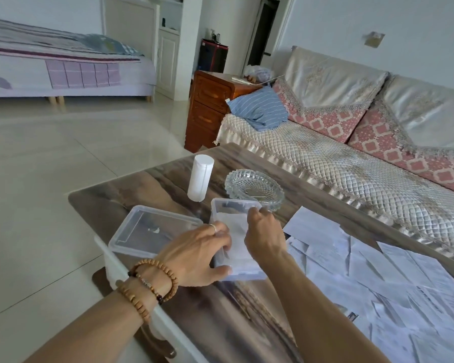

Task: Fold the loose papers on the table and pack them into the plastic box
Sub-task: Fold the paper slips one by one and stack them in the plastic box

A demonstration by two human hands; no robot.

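Gripping the plastic box [222,205] on the desk [247,323] with left hand [197,254]; right hand [264,233] pinching folded paper [235,226] inside it. Loose papers [378,284] just right, lid [152,229] left.

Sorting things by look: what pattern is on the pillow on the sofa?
Blue with thin white stripes, in the head view.

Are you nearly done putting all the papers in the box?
Not nearly. Done: the lid is off, beside the plastic box. In hand: the left hand steadies the box while the right hand tucks in folded paper. Left: many loose papers cover the table.
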